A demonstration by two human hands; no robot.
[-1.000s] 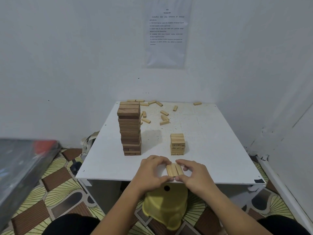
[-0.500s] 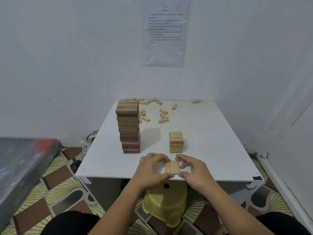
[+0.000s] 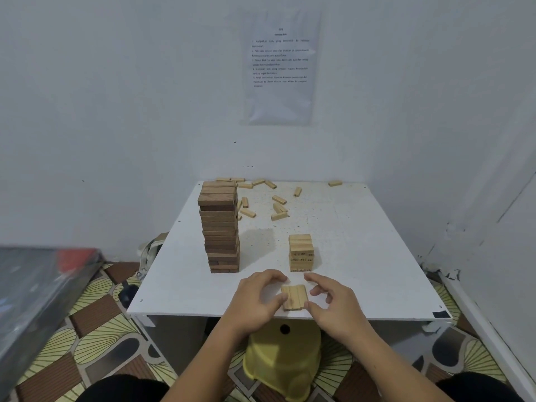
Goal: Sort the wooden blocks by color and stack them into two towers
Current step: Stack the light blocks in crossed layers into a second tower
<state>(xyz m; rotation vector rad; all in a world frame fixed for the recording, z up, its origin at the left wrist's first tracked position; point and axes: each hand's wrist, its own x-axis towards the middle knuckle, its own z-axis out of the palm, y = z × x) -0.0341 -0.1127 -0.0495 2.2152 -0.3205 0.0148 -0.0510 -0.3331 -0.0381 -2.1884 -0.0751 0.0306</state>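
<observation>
Blocks [image 3: 294,297], three light ones side by side, lie near the table [image 3: 362,242] edge; left hand [image 3: 255,297] and right hand [image 3: 333,300] pinch them from either side.

A printed sheet [image 3: 280,68] hangs on the white back wall [image 3: 116,97] behind the white table [image 3: 377,256]. A yellow stool [image 3: 282,364] stands on patterned floor [image 3: 95,329] under its near edge.

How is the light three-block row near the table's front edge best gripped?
Pinch the row across its outer long sides, from left and right: three blocks lie side by side, so inward pressure should keep them together.
</observation>
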